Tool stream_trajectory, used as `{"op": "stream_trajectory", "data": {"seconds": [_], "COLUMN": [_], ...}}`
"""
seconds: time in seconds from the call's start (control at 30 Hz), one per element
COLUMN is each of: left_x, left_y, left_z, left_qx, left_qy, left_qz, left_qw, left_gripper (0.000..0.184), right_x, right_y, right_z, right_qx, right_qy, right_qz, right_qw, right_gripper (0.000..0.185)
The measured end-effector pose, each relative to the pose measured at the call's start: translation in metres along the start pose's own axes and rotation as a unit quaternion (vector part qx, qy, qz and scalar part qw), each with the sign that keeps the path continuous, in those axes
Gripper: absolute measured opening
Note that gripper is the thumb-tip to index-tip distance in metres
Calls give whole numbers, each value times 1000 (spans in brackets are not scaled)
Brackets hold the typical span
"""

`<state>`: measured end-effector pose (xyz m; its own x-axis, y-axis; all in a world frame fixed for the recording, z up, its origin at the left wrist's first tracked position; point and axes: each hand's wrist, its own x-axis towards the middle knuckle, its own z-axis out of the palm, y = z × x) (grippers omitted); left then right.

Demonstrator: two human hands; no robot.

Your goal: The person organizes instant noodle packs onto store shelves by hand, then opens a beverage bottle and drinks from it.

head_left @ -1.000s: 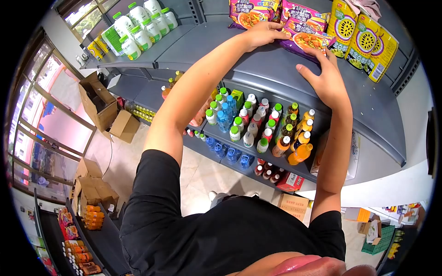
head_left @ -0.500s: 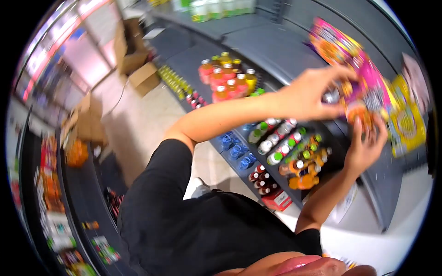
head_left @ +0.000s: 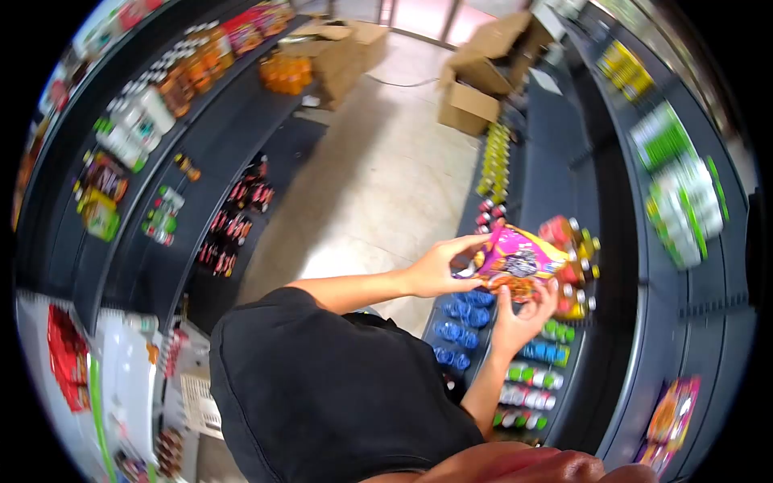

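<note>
A pink-and-purple packet (head_left: 515, 256) with a picture of food, which looks like instant noodles, is held between both hands in front of me, above the drink shelves. My left hand (head_left: 444, 267) grips its left end, thumb below and fingers above. Something dark and shiny shows in the gap between that thumb and the fingers; I cannot tell whether it is part of the same packet. My right hand (head_left: 527, 318) closes on the packet's lower right edge, with fingertips on its front. Similar pink packets (head_left: 670, 414) stand on the shelf at the lower right.
Bottles of red and yellow drinks (head_left: 576, 266) and blue-wrapped packs (head_left: 459, 322) fill the right shelf. Left is another shelf with bottles (head_left: 153, 109) and orange bottles (head_left: 286, 74). Open cardboard boxes (head_left: 475, 92) stand at the aisle's far end on the floor (head_left: 386, 153).
My view has turned left, toward the aisle. Both hands have carried the packet away from the shelf with the other packets and hold it nearer my body.
</note>
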<state>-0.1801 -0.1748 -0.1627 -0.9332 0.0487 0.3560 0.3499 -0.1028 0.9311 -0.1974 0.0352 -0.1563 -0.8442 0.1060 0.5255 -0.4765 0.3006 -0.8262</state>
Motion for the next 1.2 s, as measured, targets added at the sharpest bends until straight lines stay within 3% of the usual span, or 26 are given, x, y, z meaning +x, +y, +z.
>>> {"op": "stream_trajectory", "data": {"seconds": [0.03,0.1,0.17,0.2,0.4,0.57,0.63,0.7,0.9,0.97,1.0,1.03,1.1,1.2], "left_x": [-9,-27,-39,-44,-44,-14,1,22,109,152,175,199,243,299], "left_y": [-7,-20,-34,-41,-44,-46,-70,-81,-137,-131,-130,-129,-126,-114], "left_z": [-24,-66,-113,-137,-251,-297,-313,-327,-396,-432,-450,-467,-501,-539], "left_qx": [12,73,115,126,250,227,265,236,247,265,267,269,313,325], "left_qy": [39,97,134,143,189,239,247,250,224,208,210,213,195,185], "left_qz": [-47,-90,-124,-135,-158,-185,-123,-187,-142,-174,-179,-185,-119,-124], "left_qw": [998,988,976,973,936,926,924,920,932,925,923,921,922,919], "left_gripper": [79,79,80,80,77,73,76,76,71,56,55,53,59,66], "right_x": [0,-3,-12,-20,-38,-9,6,28,90,120,141,159,196,249], "right_y": [22,67,79,90,103,102,118,135,197,214,221,218,210,216], "right_z": [30,91,149,180,312,378,399,422,509,542,559,575,610,669], "right_qx": [20,218,269,264,273,279,294,297,296,286,239,257,293,317], "right_qy": [-40,-156,-227,-254,-341,-354,-358,-375,-372,-371,-390,-393,-399,-420], "right_qz": [41,147,296,323,354,357,405,462,370,352,408,399,377,297], "right_qw": [998,952,888,872,827,818,788,747,798,810,790,788,783,797], "right_gripper": [52,52,51,49,46,50,51,50,47,46,45,45,46,56]}}
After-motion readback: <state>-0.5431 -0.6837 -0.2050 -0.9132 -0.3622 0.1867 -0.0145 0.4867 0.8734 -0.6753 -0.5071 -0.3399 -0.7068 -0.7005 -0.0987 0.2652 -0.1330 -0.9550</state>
